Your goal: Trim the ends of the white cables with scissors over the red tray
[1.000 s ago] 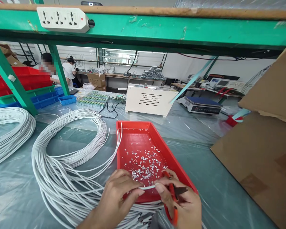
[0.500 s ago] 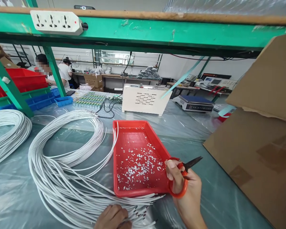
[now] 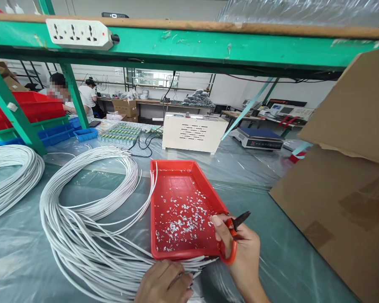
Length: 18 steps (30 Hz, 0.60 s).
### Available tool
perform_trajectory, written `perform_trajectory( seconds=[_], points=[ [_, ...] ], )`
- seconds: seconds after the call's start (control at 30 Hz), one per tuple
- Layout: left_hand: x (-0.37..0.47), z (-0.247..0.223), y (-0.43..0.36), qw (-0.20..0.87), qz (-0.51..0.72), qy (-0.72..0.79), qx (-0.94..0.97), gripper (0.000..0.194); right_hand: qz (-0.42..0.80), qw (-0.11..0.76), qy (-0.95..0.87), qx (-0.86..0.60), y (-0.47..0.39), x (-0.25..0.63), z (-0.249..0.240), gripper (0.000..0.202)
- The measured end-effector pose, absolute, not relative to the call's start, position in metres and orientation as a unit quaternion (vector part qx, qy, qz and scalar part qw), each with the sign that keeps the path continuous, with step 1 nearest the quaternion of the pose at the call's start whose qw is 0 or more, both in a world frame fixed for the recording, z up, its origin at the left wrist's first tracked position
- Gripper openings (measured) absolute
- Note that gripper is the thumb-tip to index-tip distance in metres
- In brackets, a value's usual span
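Observation:
My right hand (image 3: 244,256) is closed round orange-handled scissors (image 3: 241,219), with fingers through the loops and the dark blades pointing up to the right. It sits by the near right corner of a red tray (image 3: 153,214). Small silvery scraps (image 3: 180,225) are strewn over the tray floor. At the bottom of the view my left hand (image 3: 164,282) lies over the loose ends of a coil of white cables (image 3: 82,235), its fingers curled round some of them. The cable ends fan out below the tray; my left hand hides part of them.
Another white cable coil (image 3: 15,181) lies at far left. A large cardboard box (image 3: 331,210) stands at right. Behind the tray are a cream metal box (image 3: 192,132), a scale (image 3: 257,139) and a green shelf beam (image 3: 189,44). Two people sit in the background.
My left hand has shifted right and slightly up along the cable ends. My right hand, with the scissors, has moved a little left and the blades now look shorter.

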<state>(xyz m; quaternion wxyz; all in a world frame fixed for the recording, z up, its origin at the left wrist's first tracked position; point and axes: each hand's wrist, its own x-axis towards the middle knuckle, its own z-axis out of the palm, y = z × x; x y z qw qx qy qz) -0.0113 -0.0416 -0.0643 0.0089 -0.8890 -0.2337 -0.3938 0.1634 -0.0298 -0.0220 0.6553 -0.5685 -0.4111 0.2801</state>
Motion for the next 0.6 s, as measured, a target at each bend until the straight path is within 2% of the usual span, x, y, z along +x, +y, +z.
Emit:
perform_trajectory(
  seconds=[0.27, 0.6],
  points=[
    [0.013, -0.088, -0.046, 0.093, -0.425, -0.274, -0.858, 0.04, 0.311, 0.651, -0.426, -0.547, -0.032, 0.162, -0.022, 0.016],
    [0.012, -0.089, -0.045, 0.027, -0.413, -0.234, -0.88, 0.045, 0.282, 0.648, -0.455, -0.542, -0.029, 0.162, -0.022, 0.013]
  ],
)
